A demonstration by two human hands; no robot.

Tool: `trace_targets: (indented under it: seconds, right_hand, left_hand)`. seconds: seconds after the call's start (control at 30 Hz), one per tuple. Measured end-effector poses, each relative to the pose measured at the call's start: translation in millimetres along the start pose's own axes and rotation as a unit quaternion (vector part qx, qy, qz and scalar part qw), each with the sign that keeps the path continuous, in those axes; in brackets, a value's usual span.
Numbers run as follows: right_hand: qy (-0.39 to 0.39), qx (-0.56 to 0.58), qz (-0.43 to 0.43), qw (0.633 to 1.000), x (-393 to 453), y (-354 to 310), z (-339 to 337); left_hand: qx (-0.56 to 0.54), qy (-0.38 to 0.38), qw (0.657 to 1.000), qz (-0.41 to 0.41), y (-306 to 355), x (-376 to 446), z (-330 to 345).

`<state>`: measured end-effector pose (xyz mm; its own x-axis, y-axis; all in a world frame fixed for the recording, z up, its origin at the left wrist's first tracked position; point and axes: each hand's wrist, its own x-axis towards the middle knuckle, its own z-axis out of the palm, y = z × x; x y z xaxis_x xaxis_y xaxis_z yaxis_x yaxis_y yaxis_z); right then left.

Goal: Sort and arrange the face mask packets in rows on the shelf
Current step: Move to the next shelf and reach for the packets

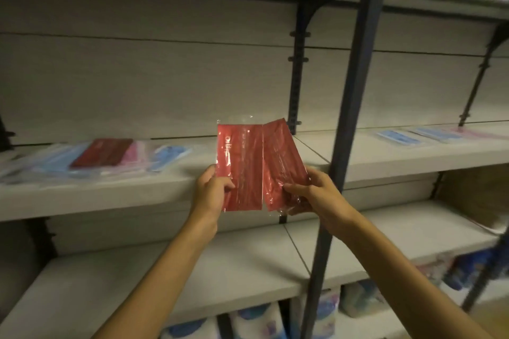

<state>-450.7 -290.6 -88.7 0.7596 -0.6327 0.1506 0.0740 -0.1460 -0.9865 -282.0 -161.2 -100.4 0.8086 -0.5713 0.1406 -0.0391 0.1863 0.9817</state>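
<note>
At the left of the frame a loose heap of blue, pink and red packets lies unsorted on the shelf. At centre, the left hand pinches one red packet and the right hand pinches a second red packet, both held upright before the shelf edge. At the right, a few blue packets lie flat in a row. Sorting looks barely begun; most packets remain.
</note>
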Motion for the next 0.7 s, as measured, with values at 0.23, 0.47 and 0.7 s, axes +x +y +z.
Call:
trace_targets:
  seconds: [0.23,0.47,0.7]
  right_hand:
    - [0.044,0.011,-0.002,0.999,-54.8,19.4,-131.2]
    - [0.110,-0.004,0.016,0.994,-59.4,22.3,-232.4]
    - [0.144,-0.002,0.026,0.989,-21.1,23.5,-302.9]
  left_hand:
    - [0.012,-0.084,0.996,-0.003,-21.3,-45.4,140.6]
    - [0.078,-0.149,0.986,-0.013,-30.6,-56.7,255.7]
    - [0.102,-0.124,0.987,0.008,-33.4,-21.8,324.2]
